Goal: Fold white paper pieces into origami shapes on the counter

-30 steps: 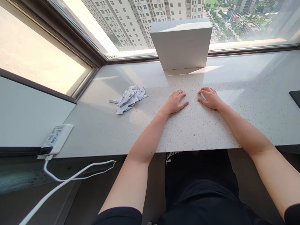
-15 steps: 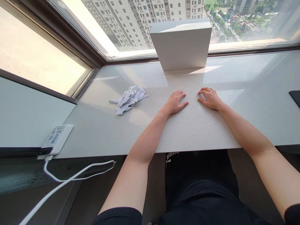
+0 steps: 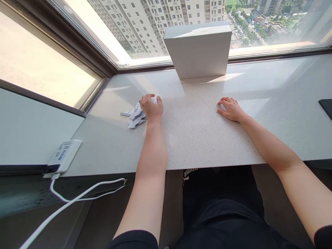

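Observation:
A pile of folded white paper pieces lies on the left part of the speckled white counter. Over the right side of that pile is my left hand, its thumb and fingers apart and curved, hiding part of the paper. Whether the fingertips touch the paper I cannot tell; nothing is seen held. My right hand rests on the counter right of centre, fingers loosely bent and apart from the thumb, with nothing in it.
Against the window at the back stands a white box. A white power bank with a white cable sits at the left front edge. At the far right lies a dark flat object. A window frame borders the left.
My left hand has moved left from the middle of the counter to over the paper pile. My right hand has stayed in place. The view has shifted slightly.

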`<action>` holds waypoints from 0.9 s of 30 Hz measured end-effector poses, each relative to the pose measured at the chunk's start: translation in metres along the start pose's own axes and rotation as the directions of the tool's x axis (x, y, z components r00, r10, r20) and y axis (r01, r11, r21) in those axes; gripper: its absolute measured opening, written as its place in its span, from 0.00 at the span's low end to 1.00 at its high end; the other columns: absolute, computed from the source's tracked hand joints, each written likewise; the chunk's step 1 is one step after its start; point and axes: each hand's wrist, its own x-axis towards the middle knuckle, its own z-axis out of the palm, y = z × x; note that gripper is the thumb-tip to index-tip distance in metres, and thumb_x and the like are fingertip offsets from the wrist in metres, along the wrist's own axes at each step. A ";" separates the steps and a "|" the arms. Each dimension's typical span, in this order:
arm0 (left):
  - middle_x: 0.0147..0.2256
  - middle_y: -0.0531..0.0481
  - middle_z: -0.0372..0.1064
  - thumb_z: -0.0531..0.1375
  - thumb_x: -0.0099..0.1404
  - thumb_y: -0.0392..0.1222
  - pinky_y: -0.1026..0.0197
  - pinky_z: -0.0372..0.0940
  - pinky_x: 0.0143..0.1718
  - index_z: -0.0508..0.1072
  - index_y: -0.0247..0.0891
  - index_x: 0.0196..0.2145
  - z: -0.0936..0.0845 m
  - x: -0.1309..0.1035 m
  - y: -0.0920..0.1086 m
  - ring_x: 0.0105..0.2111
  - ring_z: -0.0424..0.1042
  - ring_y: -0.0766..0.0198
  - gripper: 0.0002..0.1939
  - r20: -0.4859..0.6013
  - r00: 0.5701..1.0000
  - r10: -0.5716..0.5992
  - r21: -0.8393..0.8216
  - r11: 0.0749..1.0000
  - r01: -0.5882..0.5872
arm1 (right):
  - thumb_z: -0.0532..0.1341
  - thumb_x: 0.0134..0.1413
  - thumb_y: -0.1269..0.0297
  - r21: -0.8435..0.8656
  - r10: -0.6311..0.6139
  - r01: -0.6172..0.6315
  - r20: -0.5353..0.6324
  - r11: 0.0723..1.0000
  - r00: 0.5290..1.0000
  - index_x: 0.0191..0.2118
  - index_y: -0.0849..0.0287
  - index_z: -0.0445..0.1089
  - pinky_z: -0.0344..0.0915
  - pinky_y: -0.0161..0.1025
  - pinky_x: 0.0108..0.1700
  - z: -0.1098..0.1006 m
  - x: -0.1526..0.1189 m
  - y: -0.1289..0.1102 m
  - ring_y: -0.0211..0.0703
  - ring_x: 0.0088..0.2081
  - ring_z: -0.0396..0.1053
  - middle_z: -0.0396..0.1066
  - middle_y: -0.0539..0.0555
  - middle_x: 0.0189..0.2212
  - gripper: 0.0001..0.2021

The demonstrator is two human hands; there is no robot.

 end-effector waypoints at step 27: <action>0.84 0.22 0.64 0.63 0.81 0.63 0.18 0.49 0.89 0.72 0.39 0.81 -0.007 -0.002 -0.015 0.88 0.56 0.23 0.41 0.134 0.917 -0.376 0.314 0.893 0.321 | 0.63 0.80 0.43 -0.007 0.010 -0.010 0.036 1.000 0.999 0.75 0.52 0.82 0.59 0.83 0.85 -0.004 -0.001 -0.006 0.83 0.81 0.66 0.73 0.69 0.80 0.30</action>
